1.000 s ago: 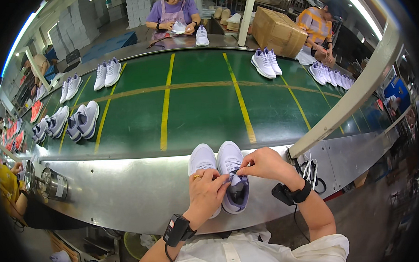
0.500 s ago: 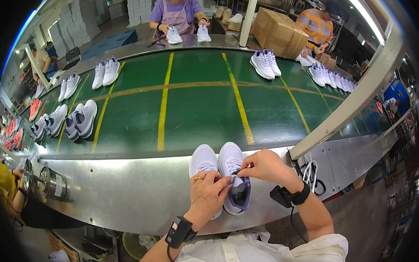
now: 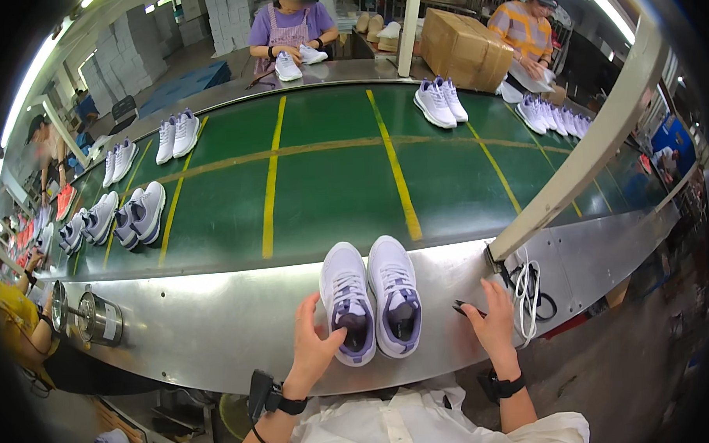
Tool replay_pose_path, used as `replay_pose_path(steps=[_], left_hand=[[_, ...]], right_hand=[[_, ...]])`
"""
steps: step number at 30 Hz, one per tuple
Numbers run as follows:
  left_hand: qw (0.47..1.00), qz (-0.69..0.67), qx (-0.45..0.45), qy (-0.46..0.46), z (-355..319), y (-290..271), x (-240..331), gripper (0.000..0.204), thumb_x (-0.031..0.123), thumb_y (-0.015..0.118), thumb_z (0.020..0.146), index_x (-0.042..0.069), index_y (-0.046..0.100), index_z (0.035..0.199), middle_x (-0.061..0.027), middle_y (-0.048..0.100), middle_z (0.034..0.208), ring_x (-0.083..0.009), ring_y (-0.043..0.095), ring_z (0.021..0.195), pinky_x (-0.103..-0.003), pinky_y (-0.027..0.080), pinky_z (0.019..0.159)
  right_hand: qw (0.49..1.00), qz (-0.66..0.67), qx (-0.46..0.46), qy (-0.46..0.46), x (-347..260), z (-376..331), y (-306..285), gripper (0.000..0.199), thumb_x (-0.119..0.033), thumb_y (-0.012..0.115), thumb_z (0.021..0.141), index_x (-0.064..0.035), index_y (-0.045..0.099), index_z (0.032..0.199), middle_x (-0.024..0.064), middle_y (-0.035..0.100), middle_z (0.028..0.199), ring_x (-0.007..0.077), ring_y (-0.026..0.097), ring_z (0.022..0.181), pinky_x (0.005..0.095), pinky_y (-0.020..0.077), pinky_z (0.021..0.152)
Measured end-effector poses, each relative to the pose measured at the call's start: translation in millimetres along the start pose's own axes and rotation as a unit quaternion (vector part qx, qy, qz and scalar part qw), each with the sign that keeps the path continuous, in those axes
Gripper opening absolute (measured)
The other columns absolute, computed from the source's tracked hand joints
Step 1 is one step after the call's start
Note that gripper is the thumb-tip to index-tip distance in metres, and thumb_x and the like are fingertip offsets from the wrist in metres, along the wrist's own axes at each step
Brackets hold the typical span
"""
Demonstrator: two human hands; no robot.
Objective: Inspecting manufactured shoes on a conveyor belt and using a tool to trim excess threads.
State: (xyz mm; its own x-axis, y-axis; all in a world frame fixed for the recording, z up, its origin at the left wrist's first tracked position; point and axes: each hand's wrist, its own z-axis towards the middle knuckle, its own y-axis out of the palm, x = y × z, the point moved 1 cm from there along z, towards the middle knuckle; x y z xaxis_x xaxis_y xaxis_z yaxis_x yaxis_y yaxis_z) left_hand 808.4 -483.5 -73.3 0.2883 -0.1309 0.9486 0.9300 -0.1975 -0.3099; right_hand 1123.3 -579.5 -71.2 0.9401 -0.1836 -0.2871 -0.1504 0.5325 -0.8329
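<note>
A pair of white sneakers (image 3: 391, 275) with lilac trim and white laces stands side by side before me on the metal bench, toes pointing away. My left hand (image 3: 316, 344) is at the left sneaker (image 3: 344, 273): its thumb reaches over the collar into the opening, and its fingers lie along the outer side. My right hand (image 3: 492, 322) is apart from the shoes, to their right, with fingers spread. A small dark pointed tool (image 3: 460, 306) shows by its thumb; whether it lies on the bench or rests in the hand is unclear.
Beyond the metal bench (image 3: 217, 320) runs a green conveyor belt (image 3: 330, 199) carrying several pairs of sneakers. A pale post (image 3: 578, 151) slants up at the right, beside white cable (image 3: 527, 301). A metal canister (image 3: 100, 318) stands left. Co-workers face me across the belt.
Both hands have left the right sneaker's laces and tongue. My left hand has moved left to the left sneaker; my right hand has drawn off to the right and spread its fingers.
</note>
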Motion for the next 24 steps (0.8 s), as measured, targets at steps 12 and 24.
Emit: replay_pose_path(steps=[12,24], left_hand=[[0.986,-0.144,0.035,-0.080,-38.0,32.4,-11.4,0.072,0.003,0.062,0.070,-0.004,0.033,0.135,-0.0186,0.042,0.128,-0.0296,0.045,0.118,-0.038,0.035,0.101],[0.971,0.121,0.070,0.195,-76.1,38.9,18.1,0.082,0.009,0.068,0.069,-0.006,0.025,0.137,-0.0227,0.036,0.135,-0.0344,0.039,0.124,-0.041,0.031,0.103]], right_hand=[[0.813,0.515,-0.211,0.171,-75.6,-19.1,28.8,0.068,-0.009,0.066,0.073,-0.0048,0.040,0.136,0.0159,0.057,0.117,0.0262,0.058,0.102,0.0337,0.0479,0.085],[0.862,0.496,-0.103,0.026,-59.8,-63.9,17.6,0.071,-0.010,0.065,0.079,0.0007,0.031,0.140,0.0196,0.045,0.130,0.0293,0.050,0.118,0.0376,0.0436,0.097]])
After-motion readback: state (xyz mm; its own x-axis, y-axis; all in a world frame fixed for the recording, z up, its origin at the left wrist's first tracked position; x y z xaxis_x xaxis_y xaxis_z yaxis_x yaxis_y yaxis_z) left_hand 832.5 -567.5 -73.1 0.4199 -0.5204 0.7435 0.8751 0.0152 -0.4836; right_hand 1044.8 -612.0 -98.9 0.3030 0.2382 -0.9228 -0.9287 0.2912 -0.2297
